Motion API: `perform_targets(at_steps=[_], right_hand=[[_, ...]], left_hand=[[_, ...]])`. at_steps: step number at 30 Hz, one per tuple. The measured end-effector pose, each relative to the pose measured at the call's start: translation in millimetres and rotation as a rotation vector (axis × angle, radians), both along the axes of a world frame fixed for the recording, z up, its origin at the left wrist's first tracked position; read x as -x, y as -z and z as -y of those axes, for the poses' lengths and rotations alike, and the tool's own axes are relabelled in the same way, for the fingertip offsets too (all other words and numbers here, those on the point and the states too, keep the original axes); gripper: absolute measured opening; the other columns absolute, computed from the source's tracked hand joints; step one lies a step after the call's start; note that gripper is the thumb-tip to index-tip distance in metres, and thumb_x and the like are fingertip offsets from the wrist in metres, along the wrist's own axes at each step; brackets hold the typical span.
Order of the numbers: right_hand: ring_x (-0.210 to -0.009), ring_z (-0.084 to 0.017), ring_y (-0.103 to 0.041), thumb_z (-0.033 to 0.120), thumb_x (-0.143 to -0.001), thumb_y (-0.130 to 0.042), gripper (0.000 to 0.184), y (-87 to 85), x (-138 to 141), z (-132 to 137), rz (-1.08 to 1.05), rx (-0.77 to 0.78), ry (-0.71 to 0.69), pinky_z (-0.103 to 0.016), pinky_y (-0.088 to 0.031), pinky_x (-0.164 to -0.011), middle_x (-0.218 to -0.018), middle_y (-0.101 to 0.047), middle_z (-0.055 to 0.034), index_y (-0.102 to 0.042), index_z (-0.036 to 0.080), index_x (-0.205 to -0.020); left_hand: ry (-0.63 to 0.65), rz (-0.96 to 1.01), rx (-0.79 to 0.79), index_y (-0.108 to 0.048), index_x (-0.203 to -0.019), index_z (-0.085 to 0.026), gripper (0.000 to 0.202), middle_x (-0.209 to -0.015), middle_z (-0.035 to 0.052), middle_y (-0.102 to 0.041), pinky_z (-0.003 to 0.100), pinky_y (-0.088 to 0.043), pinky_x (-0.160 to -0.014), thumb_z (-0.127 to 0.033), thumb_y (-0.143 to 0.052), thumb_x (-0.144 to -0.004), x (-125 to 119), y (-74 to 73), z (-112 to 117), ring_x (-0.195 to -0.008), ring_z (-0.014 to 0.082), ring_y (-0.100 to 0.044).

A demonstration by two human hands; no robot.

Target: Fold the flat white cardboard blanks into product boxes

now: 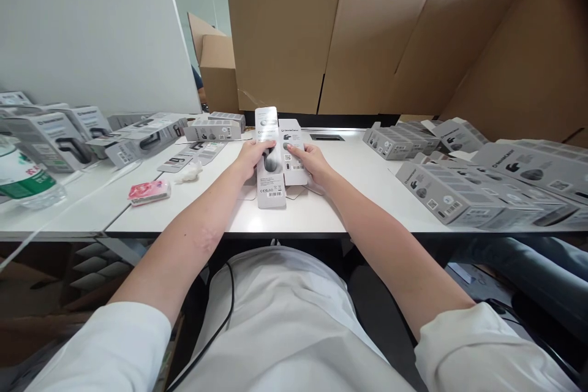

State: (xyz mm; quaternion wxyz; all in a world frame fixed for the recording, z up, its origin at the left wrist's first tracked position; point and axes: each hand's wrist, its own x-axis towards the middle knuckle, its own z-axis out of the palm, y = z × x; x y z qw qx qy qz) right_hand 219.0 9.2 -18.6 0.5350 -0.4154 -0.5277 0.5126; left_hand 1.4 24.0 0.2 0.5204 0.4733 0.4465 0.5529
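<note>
At the middle of the white table (321, 208), both my hands hold a flattened grey product carton (270, 187) with printed panels and barcodes. My left hand (252, 158) grips its left side, thumb across the front over a dark item. My right hand (310, 160) closes on the right panel (293, 156), thumb on top. The carton's top flap stands up behind my fingers.
Finished grey boxes are stacked at the right (452, 196) and at the left (147, 138). A pink packet (149, 191), a crumpled white scrap (188, 174) and a green-labelled bottle (22, 174) lie left. Tall cardboard sheets (367, 30) stand behind the table.
</note>
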Motion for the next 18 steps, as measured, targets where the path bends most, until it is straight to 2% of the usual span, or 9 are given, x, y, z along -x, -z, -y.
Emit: perform_targets(at_steps=[6, 12, 15, 18], right_hand=[[-0.106, -0.032, -0.092, 0.064, -0.091, -0.110, 0.048, 2.5, 1, -2, -0.011, -0.006, 0.034, -0.051, -0.079, -0.103, -0.115, -0.095, -0.0100, -0.087, 0.025, -0.109], [-0.123, -0.033, -0.086, 0.078, -0.098, -0.092, 0.052, -0.7, 1, -5, -0.049, -0.023, 0.057, -0.045, -0.076, -0.098, -0.125, -0.092, -0.0068, -0.087, 0.030, -0.115], [-0.138, -0.037, -0.080, 0.088, -0.096, -0.086, 0.061, -4.7, 1, -2, -0.024, -0.089, 0.034, -0.047, -0.073, -0.103, -0.139, -0.091, -0.0079, -0.090, 0.032, -0.120], [-0.157, -0.038, -0.071, 0.091, -0.091, -0.089, 0.068, -7.8, 0, 3, -0.001, -0.173, -0.036, -0.052, -0.067, -0.121, -0.159, -0.086, -0.0049, -0.091, 0.036, -0.131]], left_hand=[[0.055, 0.000, -0.024, -0.087, -0.113, -0.027, 0.049, -0.130, 0.0087, -0.094, 0.041, -0.069, -0.099, -0.049, -0.112, -0.077, 0, 5.4, -2, -0.117, 0.0304, -0.087], [-0.077, -0.040, 0.051, -0.077, -0.120, -0.032, 0.060, -0.130, 0.0063, -0.091, 0.040, -0.066, -0.093, -0.063, -0.110, -0.080, 0, 9.9, -16, -0.126, 0.0319, -0.083], [-0.004, -0.042, 0.012, -0.080, -0.118, -0.031, 0.061, -0.129, 0.0082, -0.089, 0.038, -0.065, -0.088, -0.075, -0.103, -0.083, -1, 10.1, -17, -0.124, 0.0315, -0.081], [0.155, -0.010, -0.028, -0.085, -0.115, -0.028, 0.077, -0.126, 0.0145, -0.089, 0.041, -0.067, -0.091, -0.097, -0.091, -0.082, -2, 5.1, -8, -0.126, 0.0370, -0.082]])
